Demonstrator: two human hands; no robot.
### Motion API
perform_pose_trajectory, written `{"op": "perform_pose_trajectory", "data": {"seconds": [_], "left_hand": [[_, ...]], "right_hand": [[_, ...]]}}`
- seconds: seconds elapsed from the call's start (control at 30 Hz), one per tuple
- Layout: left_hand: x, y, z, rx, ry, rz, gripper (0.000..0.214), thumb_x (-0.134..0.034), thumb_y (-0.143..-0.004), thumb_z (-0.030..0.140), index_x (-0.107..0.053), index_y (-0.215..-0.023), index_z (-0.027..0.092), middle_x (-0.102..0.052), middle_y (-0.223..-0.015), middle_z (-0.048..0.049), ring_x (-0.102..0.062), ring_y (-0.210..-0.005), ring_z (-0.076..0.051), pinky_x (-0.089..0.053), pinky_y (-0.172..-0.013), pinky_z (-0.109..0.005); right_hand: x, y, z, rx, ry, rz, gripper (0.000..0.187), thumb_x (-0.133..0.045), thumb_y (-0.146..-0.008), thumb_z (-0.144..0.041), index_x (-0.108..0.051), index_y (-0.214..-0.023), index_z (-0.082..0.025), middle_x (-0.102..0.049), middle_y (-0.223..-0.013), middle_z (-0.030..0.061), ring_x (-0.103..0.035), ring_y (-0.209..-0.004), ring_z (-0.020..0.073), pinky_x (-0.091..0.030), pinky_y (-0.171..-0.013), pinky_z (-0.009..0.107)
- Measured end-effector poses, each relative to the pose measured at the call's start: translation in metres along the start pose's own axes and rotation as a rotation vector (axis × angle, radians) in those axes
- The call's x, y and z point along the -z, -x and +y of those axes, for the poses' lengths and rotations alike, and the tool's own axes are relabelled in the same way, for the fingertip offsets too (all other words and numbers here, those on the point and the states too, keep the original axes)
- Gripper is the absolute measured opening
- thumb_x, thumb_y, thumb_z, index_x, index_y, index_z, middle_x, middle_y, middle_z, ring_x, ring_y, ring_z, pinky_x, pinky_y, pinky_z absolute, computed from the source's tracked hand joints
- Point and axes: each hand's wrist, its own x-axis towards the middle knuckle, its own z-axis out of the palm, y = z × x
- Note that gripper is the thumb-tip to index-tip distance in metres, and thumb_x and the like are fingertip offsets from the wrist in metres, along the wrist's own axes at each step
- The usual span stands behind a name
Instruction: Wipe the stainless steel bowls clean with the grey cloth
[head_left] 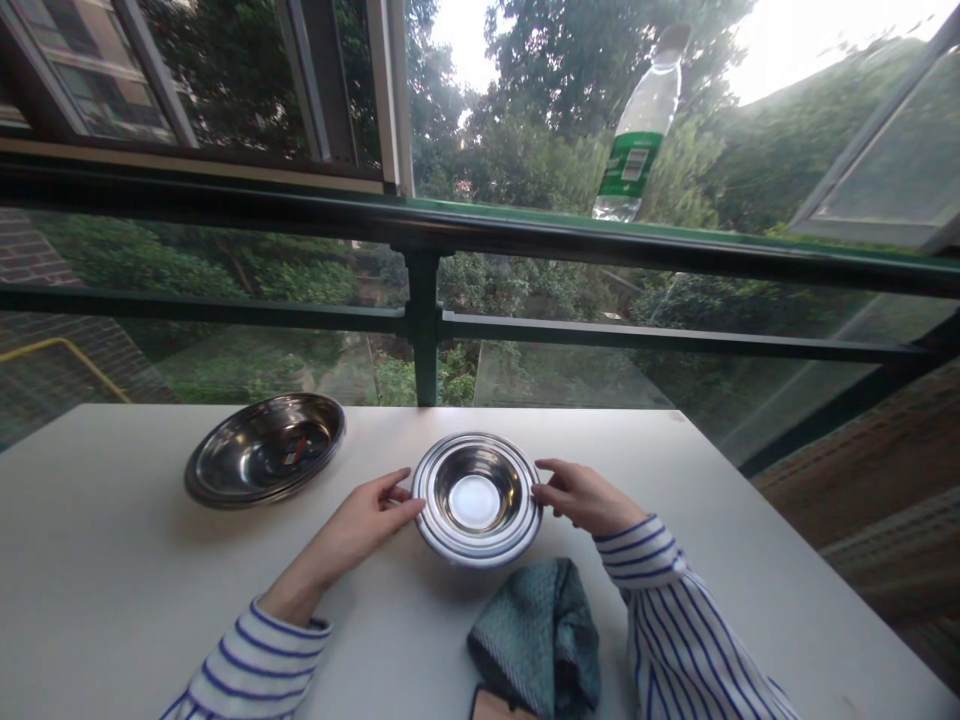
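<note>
Centred on the white table is a nested stack of shiny round steel bowls (pixel 477 552), with concentric rims around a deep centre. My left hand (pixel 367 515) holds the left side of the rim, its thumb on top and its fingers curled at the edge. On the opposite side, my right hand (pixel 589 497) has its thumb at the rim and its index finger reaching along the edge. A crumpled grey-green cloth (pixel 536 630) lies just in front of the bowls, near my right sleeve.
Larger steel basins (pixel 240 455) with a dark and red label inside stand at the left of the white table (pixel 112 560). A phone-like object (pixel 499 705) lies partly under the cloth. Beyond the table run a dark railing (pixel 495 232) and glass, with a plastic bottle (pixel 637 150) on the ledge.
</note>
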Motion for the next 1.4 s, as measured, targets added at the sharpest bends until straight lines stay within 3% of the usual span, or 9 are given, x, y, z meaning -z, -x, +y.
{"op": "perform_pose_trajectory", "data": {"seconds": [0.1,0.23,0.4,0.6,0.83,1.1,1.4], "left_hand": [[0.002,-0.001,0.003,0.060,0.037,0.024,0.069,-0.060,-0.069,0.045,-0.055,-0.121,-0.001,-0.064,-0.074,-0.0065,-0.049,-0.059,-0.014,-0.040,-0.059,-0.028],[0.000,-0.001,0.003,0.048,0.131,-0.010,0.053,-0.064,-0.065,0.042,-0.068,-0.103,0.005,-0.064,-0.072,-0.0054,-0.046,-0.059,-0.013,-0.038,-0.059,-0.027],[-0.005,-0.003,-0.003,0.059,0.250,0.013,0.043,-0.067,-0.063,0.039,-0.072,-0.094,0.009,-0.065,-0.067,-0.0047,-0.049,-0.063,-0.014,-0.039,-0.063,-0.028],[-0.011,-0.004,-0.005,0.030,0.285,0.030,0.044,-0.067,-0.064,0.037,-0.071,-0.098,0.009,-0.066,-0.073,-0.0053,-0.052,-0.068,-0.015,-0.042,-0.070,-0.030],[-0.025,-0.010,0.010,0.013,0.327,0.023,0.042,-0.068,-0.063,0.035,-0.071,-0.097,0.010,-0.065,-0.069,-0.0035,-0.051,-0.065,-0.013,-0.042,-0.068,-0.028],[-0.058,-0.032,0.034,0.015,0.332,-0.042,0.037,-0.069,-0.062,0.033,-0.072,-0.091,0.010,-0.065,-0.066,-0.0029,-0.050,-0.059,-0.010,-0.040,-0.061,-0.025],[-0.095,-0.057,0.036,0.026,0.339,-0.077,0.033,-0.070,-0.061,0.034,-0.073,-0.085,0.011,-0.064,-0.061,-0.0023,-0.052,-0.057,-0.011,-0.041,-0.060,-0.026]], "right_hand": [[-0.001,-0.002,0.001,-0.030,-0.058,-0.020,0.029,-0.043,-0.087,-0.022,-0.059,-0.108,-0.009,-0.067,-0.073,0.0058,-0.059,-0.056,0.0123,-0.041,-0.039,0.019],[-0.003,-0.005,0.001,-0.029,-0.116,-0.040,0.022,-0.040,-0.086,-0.017,-0.060,-0.077,-0.012,-0.062,-0.064,0.0025,-0.057,-0.052,0.0093,-0.039,-0.036,0.015],[-0.005,-0.008,0.002,-0.042,-0.184,-0.017,0.018,-0.041,-0.085,-0.014,-0.058,-0.079,-0.012,-0.057,-0.057,-0.0011,-0.055,-0.049,0.0083,-0.038,-0.036,0.015],[0.000,-0.007,0.001,-0.032,-0.229,0.025,0.019,-0.042,-0.083,-0.012,-0.058,-0.073,-0.013,-0.054,-0.052,-0.0027,-0.052,-0.046,0.0084,-0.038,-0.037,0.016],[0.018,0.002,0.008,-0.030,-0.240,0.112,0.019,-0.043,-0.082,-0.013,-0.059,-0.072,-0.013,-0.054,-0.051,-0.0023,-0.052,-0.046,0.0087,-0.036,-0.037,0.016],[0.045,0.007,0.032,-0.049,-0.220,0.262,0.019,-0.043,-0.079,-0.017,-0.059,-0.069,-0.013,-0.050,-0.047,-0.0028,-0.048,-0.044,0.0094,-0.034,-0.037,0.017],[0.057,0.002,0.067,-0.036,-0.188,0.419,0.031,-0.040,-0.077,-0.026,-0.067,-0.071,-0.011,-0.053,-0.053,0.0009,-0.048,-0.051,0.0114,-0.035,-0.044,0.021]]}}
